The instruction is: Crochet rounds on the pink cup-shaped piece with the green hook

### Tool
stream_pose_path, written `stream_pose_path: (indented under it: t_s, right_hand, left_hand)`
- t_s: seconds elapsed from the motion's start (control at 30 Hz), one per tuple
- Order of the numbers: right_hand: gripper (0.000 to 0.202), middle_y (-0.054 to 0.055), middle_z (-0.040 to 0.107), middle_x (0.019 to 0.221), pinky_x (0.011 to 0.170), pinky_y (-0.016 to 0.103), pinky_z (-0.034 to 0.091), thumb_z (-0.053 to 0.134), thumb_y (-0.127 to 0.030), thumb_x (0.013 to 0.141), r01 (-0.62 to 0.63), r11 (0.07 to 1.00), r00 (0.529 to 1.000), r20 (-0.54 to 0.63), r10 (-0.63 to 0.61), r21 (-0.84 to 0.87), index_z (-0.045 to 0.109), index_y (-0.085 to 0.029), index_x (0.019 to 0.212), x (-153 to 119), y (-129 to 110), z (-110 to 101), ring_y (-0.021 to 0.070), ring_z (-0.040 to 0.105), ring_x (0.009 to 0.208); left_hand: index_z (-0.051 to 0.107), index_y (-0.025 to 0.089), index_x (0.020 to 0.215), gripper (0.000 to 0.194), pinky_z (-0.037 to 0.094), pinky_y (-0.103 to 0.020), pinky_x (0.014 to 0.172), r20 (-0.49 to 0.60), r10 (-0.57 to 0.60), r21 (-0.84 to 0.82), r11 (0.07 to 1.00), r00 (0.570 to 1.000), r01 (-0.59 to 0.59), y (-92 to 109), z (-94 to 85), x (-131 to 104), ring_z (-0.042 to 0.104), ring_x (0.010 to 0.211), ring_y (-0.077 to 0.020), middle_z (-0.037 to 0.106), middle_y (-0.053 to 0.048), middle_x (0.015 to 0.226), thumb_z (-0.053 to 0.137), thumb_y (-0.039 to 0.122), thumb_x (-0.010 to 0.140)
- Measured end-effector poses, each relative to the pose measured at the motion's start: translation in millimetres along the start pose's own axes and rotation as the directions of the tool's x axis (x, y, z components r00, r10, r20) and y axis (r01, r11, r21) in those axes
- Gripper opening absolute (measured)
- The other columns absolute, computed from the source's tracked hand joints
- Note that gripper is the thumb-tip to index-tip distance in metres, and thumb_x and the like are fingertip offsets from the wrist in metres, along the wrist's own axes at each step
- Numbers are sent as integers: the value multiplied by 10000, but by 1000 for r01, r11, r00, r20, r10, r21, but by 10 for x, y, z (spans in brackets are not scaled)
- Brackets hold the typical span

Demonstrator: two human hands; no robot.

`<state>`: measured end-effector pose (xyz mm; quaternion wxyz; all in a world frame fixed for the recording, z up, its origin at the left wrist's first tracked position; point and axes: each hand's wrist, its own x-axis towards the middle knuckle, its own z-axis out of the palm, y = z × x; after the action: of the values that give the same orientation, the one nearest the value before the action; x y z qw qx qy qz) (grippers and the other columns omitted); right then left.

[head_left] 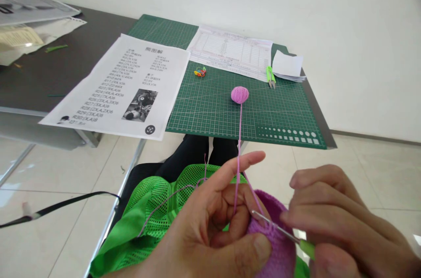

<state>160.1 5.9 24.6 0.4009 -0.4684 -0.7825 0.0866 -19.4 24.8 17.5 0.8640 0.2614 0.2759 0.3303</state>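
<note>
My left hand (226,221) pinches the edge of a purple-pink crochet piece (276,247) between thumb and fingers. Its index finger is stretched out, with the pink yarn (240,137) running over it. In my right hand (342,221) is a crochet hook (306,248) with a green handle and metal shaft. The hook's shaft passes through loops at the edge of the piece, and its tip points left near my left fingers. From the finger the yarn leads up to a small pink yarn ball (240,94) on the green cutting mat (210,111).
A printed pattern sheet (131,67) overhangs the table's front edge. Behind the ball lie a form (230,50), green thread snips (270,77), white paper slips (287,65) and colourful stitch markers (200,72). A green mesh vest (158,199) covers the lap; a loose yarn strand (164,201) crosses it.
</note>
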Motion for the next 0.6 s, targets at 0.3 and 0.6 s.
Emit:
stream_pose_path:
  t_s: [0.3, 0.6]
  right_hand:
    - [228, -23, 508, 611, 589, 317, 468, 479, -11, 888, -119, 971, 991, 86, 103, 208, 512, -172, 731, 57, -38, 12, 111, 453, 622]
    - [293, -24, 527, 568, 564, 332, 461, 605, -2, 838, 72, 989, 997, 27, -69, -129, 480, -181, 643, 104, -37, 107, 105, 421, 574]
  left_hand:
    - [488, 370, 1455, 617, 232, -253, 534, -65, 97, 130, 988, 993, -88, -84, -17, 14, 315, 595, -85, 553, 32, 789, 700, 206, 899]
    - [452, 412, 1478, 626, 358, -215, 585, -295, 230, 175, 967, 927, -185, -251, 76, 95, 397, 630, -99, 573, 34, 808, 681, 236, 923]
